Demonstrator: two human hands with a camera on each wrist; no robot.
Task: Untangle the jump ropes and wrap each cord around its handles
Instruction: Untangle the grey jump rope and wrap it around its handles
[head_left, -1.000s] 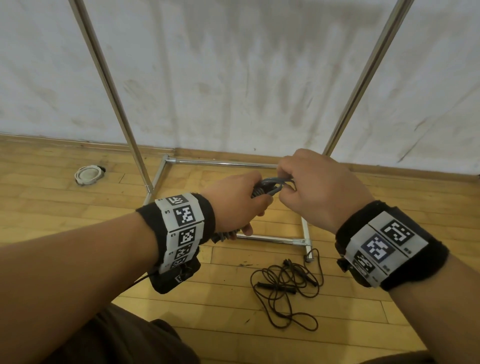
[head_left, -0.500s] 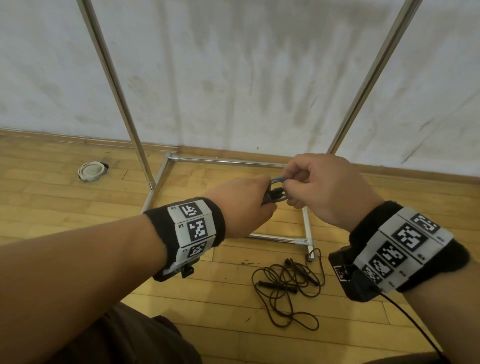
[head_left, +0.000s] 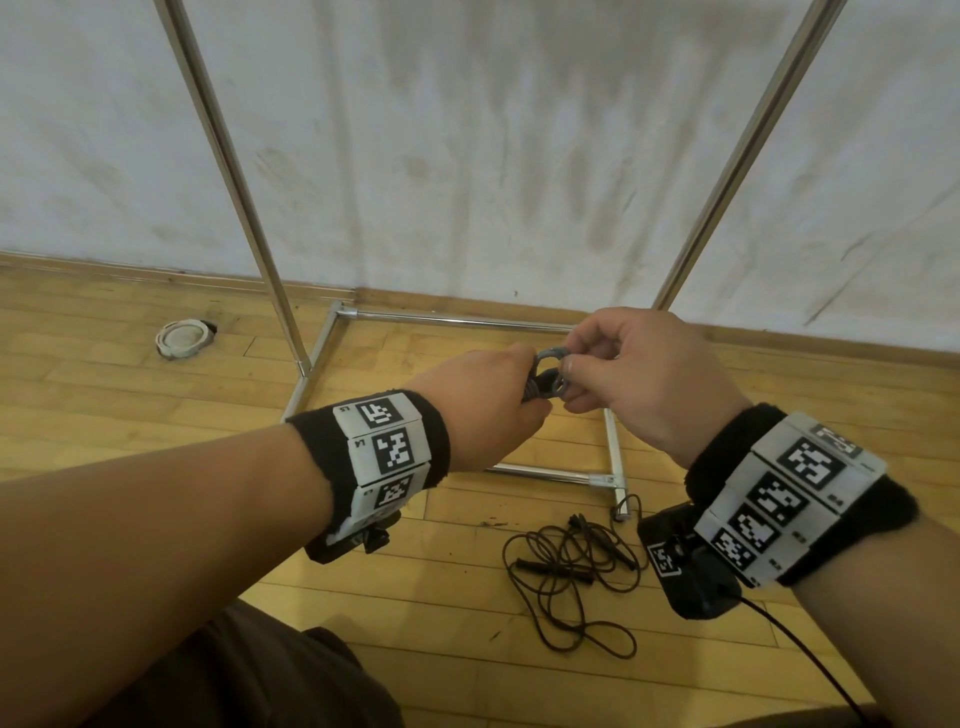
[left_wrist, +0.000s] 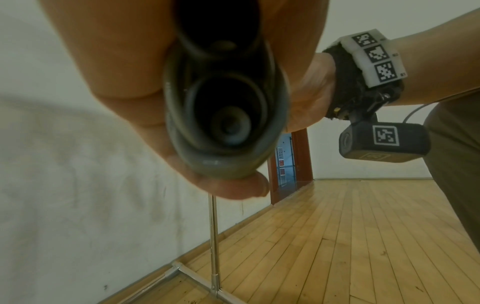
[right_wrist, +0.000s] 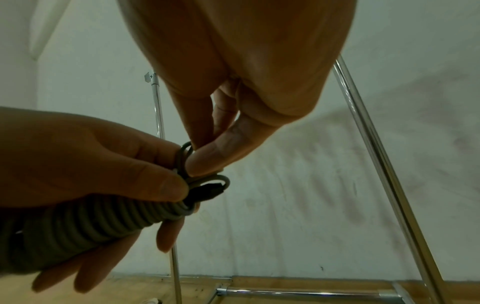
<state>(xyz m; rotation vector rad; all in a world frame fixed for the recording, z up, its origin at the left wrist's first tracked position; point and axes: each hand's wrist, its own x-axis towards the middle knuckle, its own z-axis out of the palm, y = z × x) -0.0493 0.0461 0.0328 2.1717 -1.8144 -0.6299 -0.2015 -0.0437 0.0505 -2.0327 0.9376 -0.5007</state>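
**Last loop of the grey rope could spring loose**

If the pinch slips before the end is tucked, the stiff coils may unwind — that looks like the main risk. The left hand (head_left: 483, 410) is wrapped tight round the grey jump rope (right_wrist: 85, 224), already wound on its handles. The right hand (head_left: 639, 379) pinches the final loop (right_wrist: 185, 153) between thumb and fingertips. The black jump rope (head_left: 571, 566) lies tangled on the floor (head_left: 130, 395) below — untouched.

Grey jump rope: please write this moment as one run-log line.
left hand: grips wrapped grey jump rope | right hand: pinches cord end loop | black jump rope: tangled, floor
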